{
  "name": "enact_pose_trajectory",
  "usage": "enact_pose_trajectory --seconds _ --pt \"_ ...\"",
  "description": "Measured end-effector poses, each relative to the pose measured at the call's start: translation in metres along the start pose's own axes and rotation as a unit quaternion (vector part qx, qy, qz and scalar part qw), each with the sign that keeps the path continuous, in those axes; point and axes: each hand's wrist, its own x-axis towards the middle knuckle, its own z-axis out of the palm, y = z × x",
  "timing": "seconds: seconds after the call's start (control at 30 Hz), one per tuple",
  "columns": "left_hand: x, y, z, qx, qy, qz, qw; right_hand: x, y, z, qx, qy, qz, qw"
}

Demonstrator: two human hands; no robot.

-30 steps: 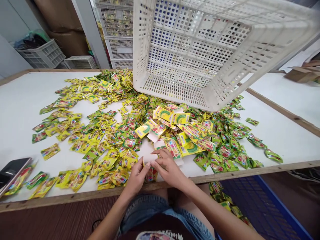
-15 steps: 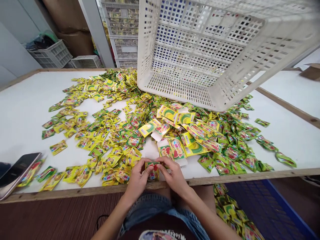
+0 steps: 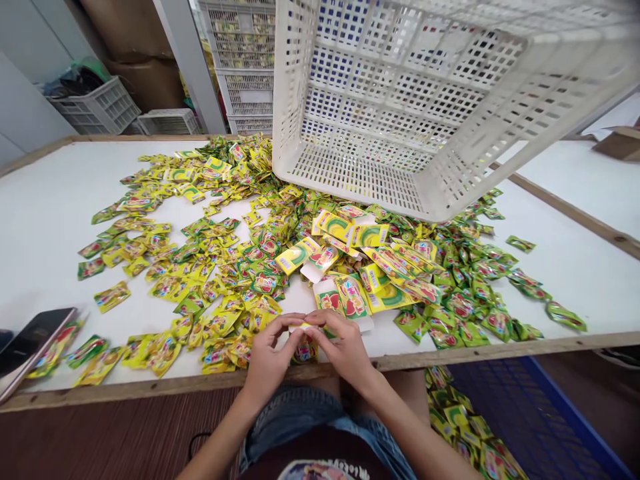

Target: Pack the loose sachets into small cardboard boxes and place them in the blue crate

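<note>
Near the table's front edge, my left hand (image 3: 273, 350) and my right hand (image 3: 346, 347) are closed on the two sides of one small printed candy box (image 3: 305, 349). Thumbs and fingertips pinch its upper end, where a pale strip shows; much of the box is hidden behind the fingers. Just beyond my right hand lies a pile of yellow and green cardboard candy boxes (image 3: 383, 293), some with white flaps showing. Yellow candy packets (image 3: 227, 320) are spread beside my left hand, and green candy packets (image 3: 463, 307) lie to the right.
A large white plastic crate (image 3: 370, 180) is tipped on its side over the candy heap. A phone (image 3: 37, 350) lies at the left front of the white table (image 3: 45, 220). Below the table on the right, a blue crate (image 3: 550, 413) stands beside more packets (image 3: 465, 427).
My fingers have moved onto the top of the candy box and pressed together there; a pale strip now shows between them. The view has shifted slightly.
</note>
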Motion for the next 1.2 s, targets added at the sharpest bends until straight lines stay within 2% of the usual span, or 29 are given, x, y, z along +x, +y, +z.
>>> enact_pose_trajectory --seconds 0.13,0.27,0.43,0.5,0.57,0.63,0.7,0.77,0.8,0.83,0.9,1.0,1.03,1.1,1.2 --pt "0.006 0.003 0.003 0.011 0.018 -0.031 0.999 0.005 -0.003 -0.001 -0.025 0.014 0.042 0.999" --pt "0.005 -0.004 0.003 0.021 0.019 0.001 1.000 0.001 0.001 -0.001 -0.021 0.005 0.037 0.999" --pt "-0.001 -0.009 -0.006 0.026 -0.020 0.013 0.999 -0.013 0.004 0.012 0.011 0.010 0.011 1.000" --pt "0.003 -0.004 -0.007 0.021 -0.058 -0.004 0.998 -0.019 -0.002 0.005 0.001 0.030 0.005 1.000" --pt "0.013 0.002 -0.003 0.030 -0.087 -0.015 0.996 -0.030 -0.009 -0.022 -0.046 0.062 0.010 0.997" --pt "0.026 0.004 0.006 0.076 -0.080 -0.012 0.994 -0.051 -0.014 -0.069 -0.146 0.090 0.042 0.984" --pt "0.040 -0.002 0.019 0.155 -0.053 0.002 0.986 -0.079 -0.013 -0.127 -0.289 0.086 0.101 0.948" --pt "0.049 -0.012 0.034 0.224 -0.042 0.008 0.974 -0.106 -0.008 -0.175 -0.401 0.073 0.122 0.905" --pt "0.051 -0.018 0.042 0.244 -0.044 0.006 0.969 -0.115 -0.006 -0.191 -0.446 0.081 0.127 0.882" --pt "0.052 -0.022 0.048 0.252 -0.048 0.002 0.967 -0.119 -0.004 -0.198 -0.463 0.083 0.126 0.873" --pt "0.049 -0.027 0.056 0.228 -0.051 -0.008 0.972 -0.115 -0.004 -0.189 -0.429 0.074 0.116 0.893" --pt "0.037 -0.016 0.050 0.112 -0.028 -0.015 0.993 -0.078 -0.011 -0.130 -0.311 0.076 0.087 0.943" --pt "0.032 -0.009 0.043 0.063 -0.013 -0.016 0.998 -0.060 -0.013 -0.106 -0.268 0.086 0.078 0.956" --pt "0.024 0.007 0.021 -0.028 0.036 -0.014 0.999 -0.024 -0.015 -0.060 -0.194 0.053 0.055 0.978" --pt "0.015 0.026 -0.019 -0.114 0.154 0.004 0.982 0.027 -0.010 -0.004 -0.170 -0.011 -0.013 0.985"
